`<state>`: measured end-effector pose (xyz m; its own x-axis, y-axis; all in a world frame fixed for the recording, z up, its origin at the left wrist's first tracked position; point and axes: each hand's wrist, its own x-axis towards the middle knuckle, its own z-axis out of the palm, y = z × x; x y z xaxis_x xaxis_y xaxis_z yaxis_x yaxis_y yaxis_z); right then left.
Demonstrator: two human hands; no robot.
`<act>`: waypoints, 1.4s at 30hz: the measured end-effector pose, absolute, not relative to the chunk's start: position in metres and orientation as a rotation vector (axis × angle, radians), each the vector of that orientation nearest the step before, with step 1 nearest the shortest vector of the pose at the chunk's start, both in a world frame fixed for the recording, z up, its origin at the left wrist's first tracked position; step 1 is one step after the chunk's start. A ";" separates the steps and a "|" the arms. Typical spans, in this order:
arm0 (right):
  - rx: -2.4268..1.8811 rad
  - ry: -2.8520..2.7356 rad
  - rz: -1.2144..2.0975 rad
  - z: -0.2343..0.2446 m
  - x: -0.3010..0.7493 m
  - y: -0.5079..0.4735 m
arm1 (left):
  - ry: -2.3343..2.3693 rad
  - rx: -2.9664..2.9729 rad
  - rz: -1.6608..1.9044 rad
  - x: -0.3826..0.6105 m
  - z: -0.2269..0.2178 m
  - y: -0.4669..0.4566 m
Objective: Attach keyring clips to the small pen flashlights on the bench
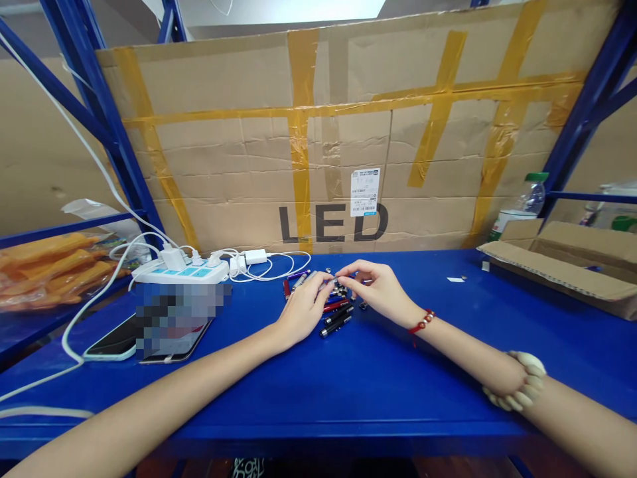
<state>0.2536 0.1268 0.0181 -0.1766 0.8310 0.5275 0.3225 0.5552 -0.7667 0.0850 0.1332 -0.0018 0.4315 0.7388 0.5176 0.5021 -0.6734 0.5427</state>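
My left hand (304,309) and my right hand (378,292) meet over a pile of slim pen-like metal tubes near the middle of the blue shelf. The fingers of my left hand are closed around a small silvery tube (334,281), mostly hidden. Thumb and forefinger of my right hand pinch at its right end; whatever tiny part they grip is too small to name. Below the fingers lie black tubes (336,324) with silver ends and a red tube (335,306). Blue and purple ones (298,273) lie behind my left hand.
To the left are a white power strip (184,271) with cables and two phones (110,342), partly blurred. A cardboard sheet (239,166) closes off the back. An open carton (572,259) and a plastic bottle (522,202) stand at the right; a paper scrap (454,279) lies nearer.
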 end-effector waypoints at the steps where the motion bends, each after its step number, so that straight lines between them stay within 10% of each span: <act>1: -0.963 -1.757 0.603 0.018 0.254 0.127 | 1.066 2.376 1.100 0.085 -0.001 0.132; 16: -0.946 -1.772 0.848 0.014 0.265 0.138 | 0.828 2.448 1.165 0.082 -0.003 0.133; 28: -0.737 -1.980 0.239 0.018 0.267 0.135 | 1.018 2.359 1.130 0.087 0.001 0.133; 42: -0.619 -2.097 0.366 0.013 0.274 0.139 | 0.859 2.461 0.900 0.082 -0.001 0.133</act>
